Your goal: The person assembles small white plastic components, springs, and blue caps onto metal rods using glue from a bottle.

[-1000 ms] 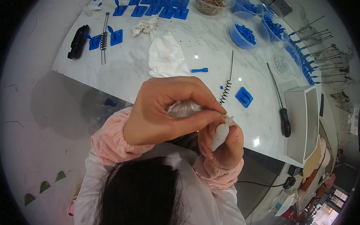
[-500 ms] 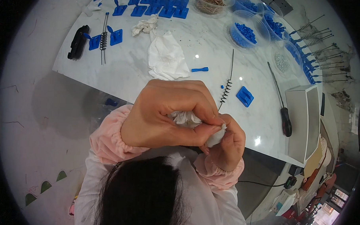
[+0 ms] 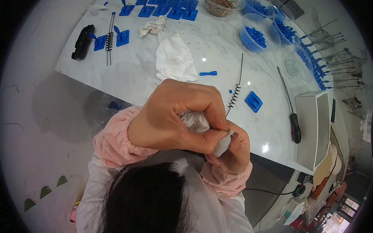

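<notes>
My left hand (image 3: pixel 166 111) is closed round a crumpled white tissue (image 3: pixel 195 121), its thumb and forefinger pinched together at the front. Against those fingertips sits my right hand (image 3: pixel 239 149), curled closed round another white part (image 3: pixel 223 145), seemingly of the same tissue. Whether something small is wrapped inside cannot be seen. Just beyond the hands, a thin black rod with a coiled spring section (image 3: pixel 235 96) lies on the marble table. Beside it are a blue square clip plate (image 3: pixel 253 101) and a tiny blue piece (image 3: pixel 231 91).
A used tissue (image 3: pixel 176 58) and blue tube (image 3: pixel 208 73) lie ahead. To the right are a screwdriver (image 3: pixel 295 124) and white box (image 3: pixel 312 129). Tubs of blue parts (image 3: pixel 255 38) and brass pins (image 3: pixel 219 6) stand behind; blue plates (image 3: pixel 161 10) are rowed far left.
Both hands have shifted very slightly, still pinched together at the tissue. A little more of the tissue shows within my left hand's curl. The table things stay as they were.
</notes>
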{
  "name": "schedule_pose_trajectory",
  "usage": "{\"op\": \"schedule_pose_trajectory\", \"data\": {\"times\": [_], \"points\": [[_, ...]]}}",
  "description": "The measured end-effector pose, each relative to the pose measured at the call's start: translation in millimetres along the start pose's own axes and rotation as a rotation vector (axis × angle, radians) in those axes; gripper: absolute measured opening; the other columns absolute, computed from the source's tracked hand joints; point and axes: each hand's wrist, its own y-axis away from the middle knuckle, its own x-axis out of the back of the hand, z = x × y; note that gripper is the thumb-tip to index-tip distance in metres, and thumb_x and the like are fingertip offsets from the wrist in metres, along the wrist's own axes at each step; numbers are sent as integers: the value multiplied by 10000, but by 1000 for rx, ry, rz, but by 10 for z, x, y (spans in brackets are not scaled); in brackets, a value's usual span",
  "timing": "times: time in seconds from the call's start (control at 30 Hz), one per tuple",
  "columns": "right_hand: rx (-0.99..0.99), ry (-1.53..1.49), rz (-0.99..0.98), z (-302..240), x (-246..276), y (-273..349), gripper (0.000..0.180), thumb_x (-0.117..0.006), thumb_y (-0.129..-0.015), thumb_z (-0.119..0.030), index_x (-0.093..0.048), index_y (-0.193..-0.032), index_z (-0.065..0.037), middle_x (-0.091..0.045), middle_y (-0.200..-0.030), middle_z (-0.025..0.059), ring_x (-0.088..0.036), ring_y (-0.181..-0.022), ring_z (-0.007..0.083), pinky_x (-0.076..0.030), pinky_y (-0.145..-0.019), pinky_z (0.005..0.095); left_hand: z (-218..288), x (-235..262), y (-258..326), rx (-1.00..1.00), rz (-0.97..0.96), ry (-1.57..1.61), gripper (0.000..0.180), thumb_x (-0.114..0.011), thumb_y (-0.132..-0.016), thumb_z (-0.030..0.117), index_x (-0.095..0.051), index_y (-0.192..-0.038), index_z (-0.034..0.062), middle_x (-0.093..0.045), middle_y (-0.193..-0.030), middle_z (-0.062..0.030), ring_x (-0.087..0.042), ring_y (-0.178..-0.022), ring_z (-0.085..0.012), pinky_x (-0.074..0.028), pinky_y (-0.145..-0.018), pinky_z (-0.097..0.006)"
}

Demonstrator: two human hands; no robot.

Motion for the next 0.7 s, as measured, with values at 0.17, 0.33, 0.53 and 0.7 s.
{"op": "schedule_pose_trajectory", "data": {"times": [0.17, 0.33, 0.53, 0.7], "points": [[-30, -50, 23, 15, 16, -3, 441, -465, -921, -358, -502, -1074, 54, -538, -759, 135, -425, -516, 101, -321, -431, 204, 22, -12, -7, 81, 5, -8, 191, -632, -583, -119, -509, -659, 5, -576, -678, -93, -528, -603, -130, -409, -543, -232], [-102, -295, -34, 53, -12, -44, 478, -531, -875, -376, -463, -1109, 36, -520, -794, 116, -414, -486, 88, -304, -409, 190, 14, -40, 8, 197, 89, 42, 178, -612, -591, -102, -495, -669, 7, -572, -691, -80, -514, -627, -102, -403, -563, -219], [79, -125, 123, 32, -79, -57, 419, -561, -826, -282, -470, -1094, 27, -527, -822, 105, -457, -524, 111, -347, -442, 212, 27, -27, 32, 182, 52, 46, 160, -594, -632, -117, -504, -705, -7, -580, -727, -93, -545, -662, -110, -441, -588, -236], [217, 108, 192, 97, -67, -61, 400, -539, -859, -310, -495, -1050, 39, -549, -849, 124, -513, -648, 155, -397, -522, 246, 92, -56, 5, 397, 78, 321, 123, -571, -699, -147, -527, -746, -42, -581, -791, -129, -600, -684, -170, -511, -590, -275]]}}
